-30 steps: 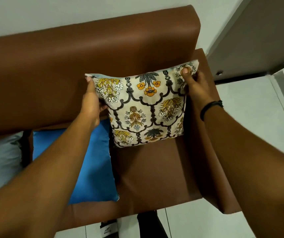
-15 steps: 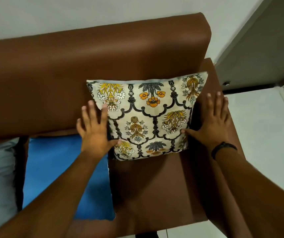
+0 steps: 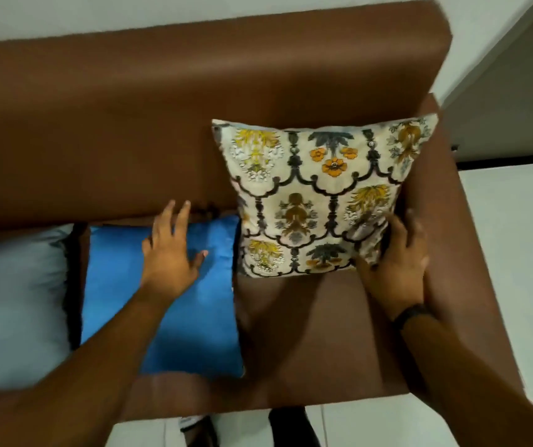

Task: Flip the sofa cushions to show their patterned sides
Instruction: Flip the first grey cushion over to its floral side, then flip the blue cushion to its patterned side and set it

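Head view: patterned cushion (image 3: 320,201) stands flipped against the sofa backrest (image 3: 162,117); right hand (image 3: 399,256) rests open at its lower corner, left hand (image 3: 171,253) spread empty over the blue cushion (image 3: 123,285) beside it, likely next: grasp and turn it

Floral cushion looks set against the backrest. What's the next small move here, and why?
Probably close the left hand on the top edge of the blue cushion to begin turning it over. That cushion lies flat with its plain side up, and the open left hand is already over it. The floral cushion leans patterned side out; the right hand is at its lower corner.
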